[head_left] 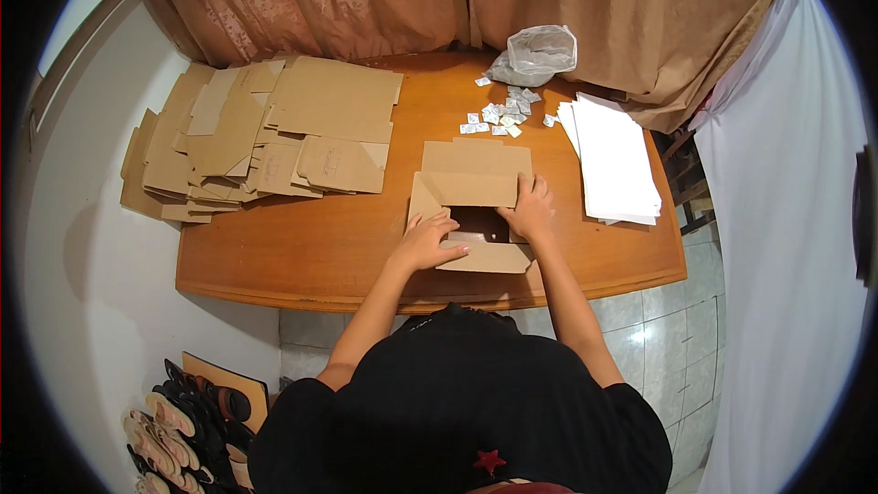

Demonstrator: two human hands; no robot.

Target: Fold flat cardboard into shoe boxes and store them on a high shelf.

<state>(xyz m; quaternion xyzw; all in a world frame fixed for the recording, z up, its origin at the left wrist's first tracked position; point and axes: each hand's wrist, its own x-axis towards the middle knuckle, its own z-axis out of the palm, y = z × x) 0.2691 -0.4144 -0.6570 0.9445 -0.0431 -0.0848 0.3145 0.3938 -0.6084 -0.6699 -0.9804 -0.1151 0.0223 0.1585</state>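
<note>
A brown cardboard box (477,187) lies on the table in front of me, its flaps folded out around a dark rectangular opening. What is inside the opening is too dark to make out. At its near left corner my left hand (428,242) grips the box, fingers over the left side and thumb along the near flap. My right hand (530,209) holds the right side, with the thumb at the opening's edge and the fingers bent over the cardboard.
Flattened cardboard boxes (229,133) are piled at the table's left. Small white sachets (501,117) lie scattered beyond the box, beside a clear plastic bag (541,50). A stack of white paper (619,160) is at the right. Sandals (174,430) stand on the floor at lower left.
</note>
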